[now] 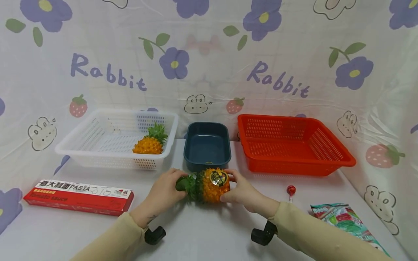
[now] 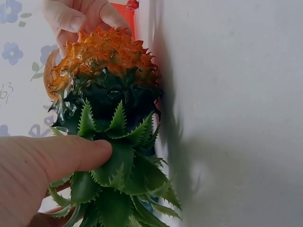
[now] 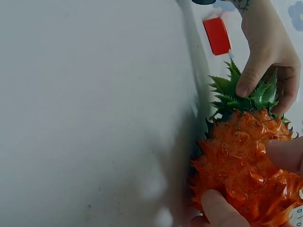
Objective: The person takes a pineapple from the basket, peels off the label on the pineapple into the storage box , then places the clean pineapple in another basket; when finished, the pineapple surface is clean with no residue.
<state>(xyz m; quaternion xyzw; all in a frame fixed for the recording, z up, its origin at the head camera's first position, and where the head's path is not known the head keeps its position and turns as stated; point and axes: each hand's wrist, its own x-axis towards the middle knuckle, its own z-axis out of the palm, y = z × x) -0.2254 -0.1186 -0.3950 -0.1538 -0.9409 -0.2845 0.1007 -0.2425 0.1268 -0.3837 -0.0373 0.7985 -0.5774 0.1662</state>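
A toy-like pineapple (image 1: 209,195) with a spiky orange body, a dark label and a green leafy crown lies sideways just in front of the dark blue bin. My left hand (image 1: 164,190) grips its crown, thumb pressed on the leaves (image 2: 116,165) in the left wrist view. Around the rounded orange end are the fingers and thumb of my right hand (image 1: 245,194). The right wrist view shows those fingertips against the orange spikes (image 3: 241,156). A second pineapple (image 1: 147,145) sits in the right front corner of the white basket (image 1: 98,156).
Behind the held pineapple stands the dark blue bin (image 1: 207,165), with a red basket (image 1: 294,166) to its right. A red and white pasta box (image 1: 80,199) lies at left. At right are a red lollipop (image 1: 291,189) and a green snack bag (image 1: 346,221), partly behind the right sleeve.
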